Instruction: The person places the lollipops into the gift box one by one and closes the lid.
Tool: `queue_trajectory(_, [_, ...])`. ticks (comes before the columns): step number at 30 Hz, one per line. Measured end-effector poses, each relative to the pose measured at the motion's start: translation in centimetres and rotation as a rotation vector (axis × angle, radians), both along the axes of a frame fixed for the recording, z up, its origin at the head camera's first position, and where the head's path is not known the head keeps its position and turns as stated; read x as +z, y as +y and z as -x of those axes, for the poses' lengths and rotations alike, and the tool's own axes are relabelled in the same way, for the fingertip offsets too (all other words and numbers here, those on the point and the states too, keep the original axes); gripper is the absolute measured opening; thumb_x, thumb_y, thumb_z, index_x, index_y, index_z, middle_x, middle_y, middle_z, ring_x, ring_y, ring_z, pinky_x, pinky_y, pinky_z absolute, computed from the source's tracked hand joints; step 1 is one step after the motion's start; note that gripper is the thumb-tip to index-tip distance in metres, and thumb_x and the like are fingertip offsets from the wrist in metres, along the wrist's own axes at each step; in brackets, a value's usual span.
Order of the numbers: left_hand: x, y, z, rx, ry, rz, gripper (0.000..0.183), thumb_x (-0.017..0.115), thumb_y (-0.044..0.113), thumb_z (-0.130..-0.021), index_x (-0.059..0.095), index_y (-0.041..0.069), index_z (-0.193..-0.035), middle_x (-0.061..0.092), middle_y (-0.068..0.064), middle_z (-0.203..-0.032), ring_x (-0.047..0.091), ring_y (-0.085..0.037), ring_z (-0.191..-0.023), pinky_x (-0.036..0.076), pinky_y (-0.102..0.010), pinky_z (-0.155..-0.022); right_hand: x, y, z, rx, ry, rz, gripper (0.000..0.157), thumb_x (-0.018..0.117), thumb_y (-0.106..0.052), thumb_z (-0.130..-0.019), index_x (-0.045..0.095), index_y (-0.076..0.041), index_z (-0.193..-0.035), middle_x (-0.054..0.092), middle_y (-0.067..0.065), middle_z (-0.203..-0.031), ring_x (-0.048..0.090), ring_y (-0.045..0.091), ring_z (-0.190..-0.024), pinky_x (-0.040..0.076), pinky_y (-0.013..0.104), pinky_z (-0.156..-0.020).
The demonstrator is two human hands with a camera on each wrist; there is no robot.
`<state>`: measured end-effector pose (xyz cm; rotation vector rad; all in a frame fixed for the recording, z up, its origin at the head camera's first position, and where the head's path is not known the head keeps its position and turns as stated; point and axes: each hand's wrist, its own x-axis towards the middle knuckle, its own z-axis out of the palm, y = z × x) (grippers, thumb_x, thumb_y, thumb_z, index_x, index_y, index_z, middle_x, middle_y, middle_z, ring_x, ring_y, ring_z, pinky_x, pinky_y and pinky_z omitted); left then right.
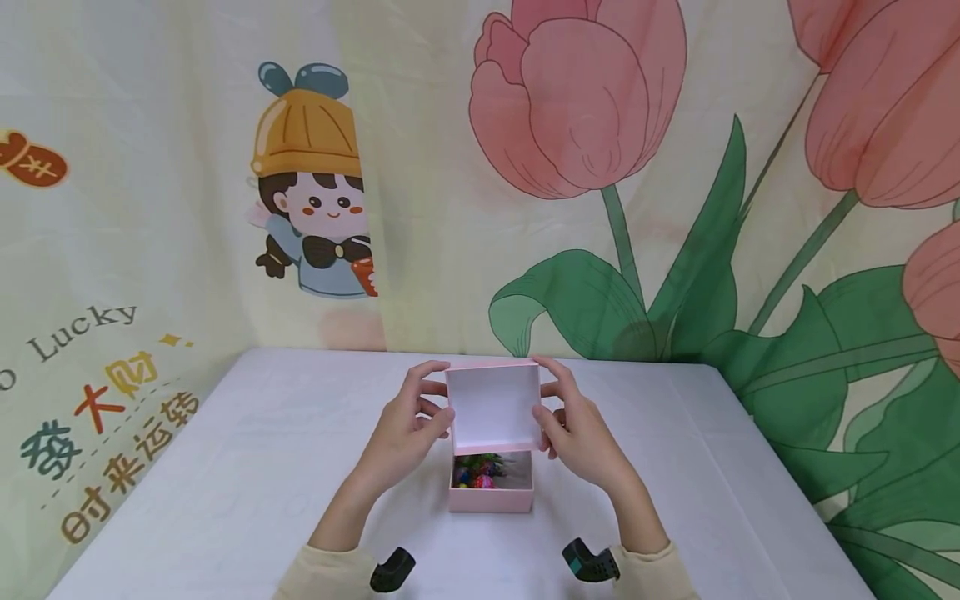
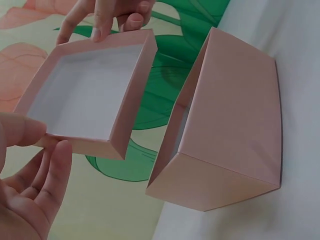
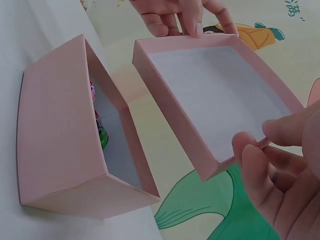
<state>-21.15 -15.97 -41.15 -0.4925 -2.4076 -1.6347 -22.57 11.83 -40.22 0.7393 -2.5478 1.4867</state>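
My left hand (image 1: 403,429) and right hand (image 1: 587,432) hold a pink box lid (image 1: 493,408) between them, each pinching one side edge with thumb and fingers. The lid is tilted up, its white inside facing me. Below it a pink box (image 1: 491,501) stands uncovered on the table. Several small, shiny, colourful things (image 1: 483,481), red, green and blue, lie inside toward the left; the lid hides part of them. In the right wrist view, the lid (image 3: 220,90) is apart from the box (image 3: 60,130), and a green and red item (image 3: 103,137) shows inside.
A white cloth covers the table (image 1: 300,400). Behind it hangs a curtain (image 1: 427,167) printed with tulips, a cartoon figure and lettering. Black wrist cameras (image 1: 393,570) sit at both sleeves.
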Motion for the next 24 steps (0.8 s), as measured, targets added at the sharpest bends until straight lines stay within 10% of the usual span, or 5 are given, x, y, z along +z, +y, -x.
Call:
queue_trajectory(15, [-0.09, 0.05, 0.00, -0.018, -0.045, -0.032, 0.067, 0.064, 0.005, -0.104, 0.039, 0.037, -0.157, 0.056, -0.016, -0.132, 0.073, -0.029, -0.074, 0.065, -0.031, -0.073, -0.30, -0.54, 0.20, 0.030, -0.030, 0.119, 0.059, 0.055, -0.004, -0.110, 0.031, -0.026, -0.159, 0.056, 0.022, -0.142, 0.074, 0.029, -0.070, 0.066, 0.034, -0.067])
queue_trajectory(24, [-0.08, -0.10, 0.16, -0.054, 0.019, -0.047, 0.042, 0.061, 0.010, -0.108, 0.052, 0.020, -0.148, 0.060, -0.016, -0.137, 0.077, -0.034, -0.087, 0.065, -0.030, -0.078, -0.67, -0.55, 0.44, 0.069, -0.054, 0.139, 0.041, 0.052, -0.020, -0.113, 0.044, -0.020, -0.153, 0.057, 0.018, -0.134, 0.075, 0.029, -0.084, 0.066, 0.043, -0.080])
